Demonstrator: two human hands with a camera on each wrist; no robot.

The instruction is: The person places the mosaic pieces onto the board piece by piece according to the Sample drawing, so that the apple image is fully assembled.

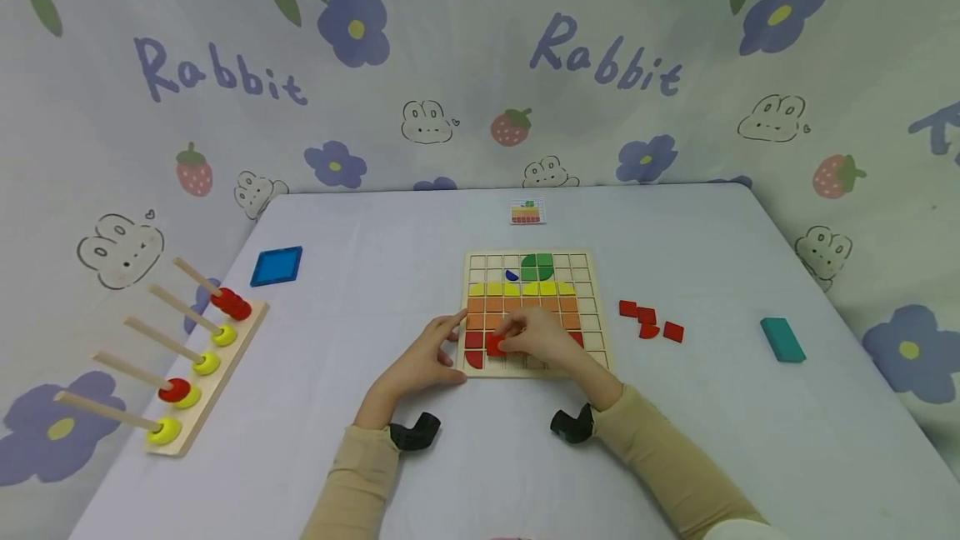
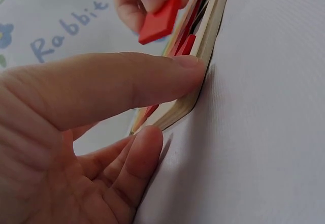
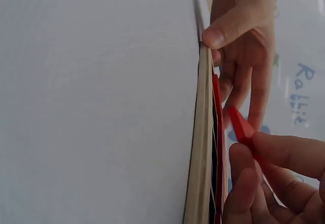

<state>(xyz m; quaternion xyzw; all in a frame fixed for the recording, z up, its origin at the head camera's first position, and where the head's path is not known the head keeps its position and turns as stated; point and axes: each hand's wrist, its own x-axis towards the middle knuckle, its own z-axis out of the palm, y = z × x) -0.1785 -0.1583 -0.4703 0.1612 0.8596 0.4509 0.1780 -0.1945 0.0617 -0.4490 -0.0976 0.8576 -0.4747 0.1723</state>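
Observation:
A wooden grid board (image 1: pixel 603 361) lies in front of me with green, blue, yellow, orange and red tiles laid on it. My right hand (image 1: pixel 543 336) is over its lower rows and pinches a red square tile (image 2: pixel 160 22) between thumb and fingers. In the left wrist view that tile is tilted and raised off the board. My left hand (image 1: pixel 427 354) rests at the board's near left corner, its thumb (image 2: pixel 177 74) straight against the front edge and its other fingers along the left side. My right hand and forearm hide part of the lower right rows.
Several loose red tiles (image 1: pixel 647 316) lie right of the board. A small pattern card (image 1: pixel 527 212) lies behind it. On the left are a bead stacker (image 1: pixel 225 390) with upright rods and a blue tray (image 1: pixel 277 266). A teal block (image 1: pixel 782 340) lies far right.

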